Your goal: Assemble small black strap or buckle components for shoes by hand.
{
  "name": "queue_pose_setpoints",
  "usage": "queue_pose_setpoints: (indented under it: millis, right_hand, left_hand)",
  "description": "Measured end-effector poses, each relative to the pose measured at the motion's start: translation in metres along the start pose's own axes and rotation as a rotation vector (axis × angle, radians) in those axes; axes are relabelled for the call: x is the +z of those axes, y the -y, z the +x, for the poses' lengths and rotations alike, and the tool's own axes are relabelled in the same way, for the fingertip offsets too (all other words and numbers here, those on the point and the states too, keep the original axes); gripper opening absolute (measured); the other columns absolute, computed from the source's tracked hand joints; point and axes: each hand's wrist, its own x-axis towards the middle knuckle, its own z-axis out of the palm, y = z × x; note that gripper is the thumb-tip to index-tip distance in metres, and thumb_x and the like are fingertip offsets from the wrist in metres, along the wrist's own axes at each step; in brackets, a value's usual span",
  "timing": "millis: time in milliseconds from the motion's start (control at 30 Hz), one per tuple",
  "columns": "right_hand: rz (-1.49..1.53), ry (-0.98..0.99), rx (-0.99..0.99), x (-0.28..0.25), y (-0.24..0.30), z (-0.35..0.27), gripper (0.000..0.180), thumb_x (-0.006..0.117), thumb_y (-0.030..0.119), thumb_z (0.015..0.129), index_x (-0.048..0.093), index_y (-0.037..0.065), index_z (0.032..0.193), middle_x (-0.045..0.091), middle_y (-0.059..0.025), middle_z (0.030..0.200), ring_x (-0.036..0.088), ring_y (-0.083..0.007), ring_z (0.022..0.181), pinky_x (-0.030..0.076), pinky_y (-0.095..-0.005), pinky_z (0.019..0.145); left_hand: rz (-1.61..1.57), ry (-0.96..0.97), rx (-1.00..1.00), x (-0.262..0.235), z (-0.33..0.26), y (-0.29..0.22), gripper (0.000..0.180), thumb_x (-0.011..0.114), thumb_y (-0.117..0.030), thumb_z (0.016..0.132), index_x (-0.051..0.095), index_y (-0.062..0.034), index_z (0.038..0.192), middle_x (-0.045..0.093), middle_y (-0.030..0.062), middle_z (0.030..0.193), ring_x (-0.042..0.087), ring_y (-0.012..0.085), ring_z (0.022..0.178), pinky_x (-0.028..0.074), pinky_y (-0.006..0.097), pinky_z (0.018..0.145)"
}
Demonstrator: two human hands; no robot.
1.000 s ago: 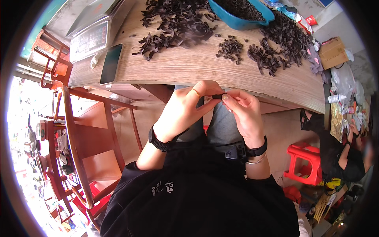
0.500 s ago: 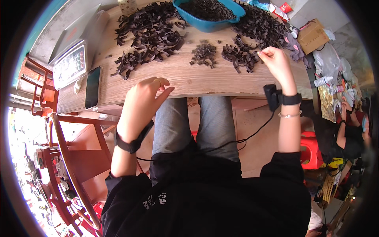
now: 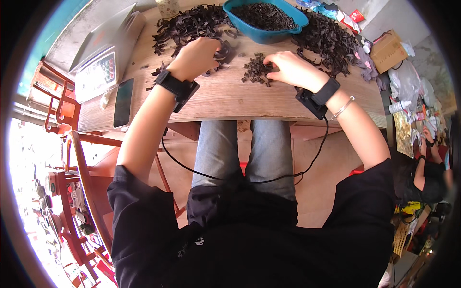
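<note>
Head view: left hand (image 3: 196, 56) fingers curl into dark strips (image 3: 192, 26); right hand (image 3: 293, 69) fingers, loosely bent, touch small cut pieces (image 3: 255, 73) on wooden surface (image 3: 225, 98).

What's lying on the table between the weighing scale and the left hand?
In the head view, a dark phone lies face up between the weighing scale and the left hand, beside bare wooden table and a few stray dark strips.

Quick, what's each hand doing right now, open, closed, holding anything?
Left hand: curled over the long dark strips; grip hidden, cannot tell.
Right hand: fingers bent on the small pile of cut dark pieces; cannot tell.
</note>
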Motion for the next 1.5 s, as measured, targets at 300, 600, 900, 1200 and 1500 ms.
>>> queue_pose_setpoints:
  millis: [300,600,900,1200,1500]
  right_hand:
    - [0.099,0.034,0.036,0.011,0.007,0.024,0.022,0.070,0.006,0.075,0.062,-0.003,0.094,0.064,-0.0217,0.089,0.064,-0.0345,0.086,0.050,-0.0381,0.076]
    - [0.145,-0.062,0.000,0.015,-0.002,0.026,0.017,0.068,0.006,0.074,0.063,-0.005,0.086,0.063,-0.0171,0.070,0.063,-0.0271,0.064,0.049,-0.0344,0.062]
    - [0.206,-0.015,0.030,0.018,-0.001,0.034,0.014,0.067,0.000,0.069,0.062,-0.007,0.079,0.062,-0.0239,0.076,0.063,-0.0354,0.074,0.050,-0.0364,0.068]
    - [0.265,0.030,0.094,0.006,-0.004,0.035,0.014,0.070,0.003,0.069,0.063,-0.006,0.077,0.064,-0.0195,0.073,0.065,-0.0266,0.069,0.050,-0.0331,0.065]
    - [0.399,0.172,0.209,-0.001,-0.012,0.046,0.013,0.071,0.006,0.071,0.062,-0.002,0.075,0.064,-0.0091,0.067,0.062,-0.0149,0.063,0.049,-0.0273,0.061]
  left_hand:
    - [-0.135,0.084,-0.013,0.039,0.015,0.005,0.014,0.064,-0.003,0.070,0.063,-0.0038,0.084,0.064,0.0140,0.082,0.063,0.0326,0.080,0.050,0.038,0.070]
    - [-0.011,0.161,-0.120,0.028,0.024,-0.004,0.004,0.061,-0.005,0.070,0.061,-0.0070,0.074,0.064,0.0119,0.078,0.063,0.0328,0.077,0.049,0.039,0.064]
    - [-0.127,0.241,0.045,0.031,0.035,-0.004,0.016,0.068,-0.018,0.073,0.066,-0.0077,0.086,0.064,0.0065,0.075,0.063,0.0246,0.075,0.048,0.034,0.066]
    - [-0.204,0.027,0.071,0.010,0.047,-0.010,0.015,0.065,-0.017,0.079,0.065,-0.0043,0.087,0.068,0.0095,0.082,0.066,0.0228,0.078,0.051,0.034,0.071]
    - [-0.668,-0.305,0.100,-0.013,0.048,-0.018,0.014,0.066,-0.004,0.082,0.064,0.0026,0.095,0.070,0.0072,0.087,0.066,0.0117,0.086,0.051,0.026,0.080]
